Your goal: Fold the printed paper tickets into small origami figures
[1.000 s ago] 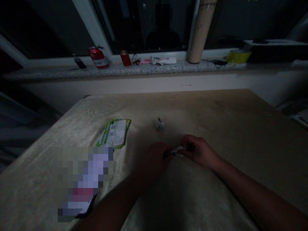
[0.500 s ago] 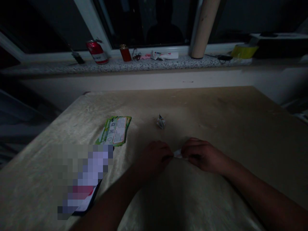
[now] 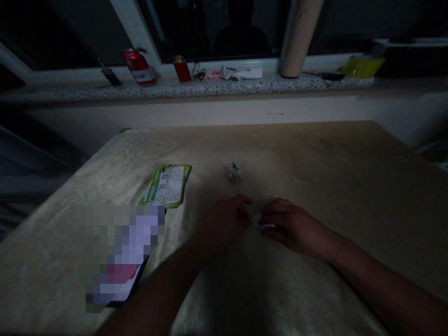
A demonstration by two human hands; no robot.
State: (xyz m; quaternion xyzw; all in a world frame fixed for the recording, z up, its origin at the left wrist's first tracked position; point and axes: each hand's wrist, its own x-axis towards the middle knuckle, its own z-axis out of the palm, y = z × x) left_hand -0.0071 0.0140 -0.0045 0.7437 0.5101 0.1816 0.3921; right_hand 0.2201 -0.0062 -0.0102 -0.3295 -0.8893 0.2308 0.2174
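Observation:
A small white piece, paper or wrapper, lies low over the table's middle; dim light hides its exact kind. My right hand is closed around it, fingers bent and pinching, with a white edge sticking out below the fingertips. Just to the left, my left hand has its thumb and index finger spread apart; the thumb tip is close to the white piece's left end, and touch cannot be made out. Beyond both hands sits a small crumpled, printed wrapper on the cloth.
Green printed packets lie left of my hands, above a blurred phone on the pale tablecloth. On the granite sill stand a red can, an amber jar, a cardboard tube and yellow tape.
My left thumb and index finger have parted, and the index finger has lifted off the white piece. More of that piece shows under my right fingers. The view has tilted slightly.

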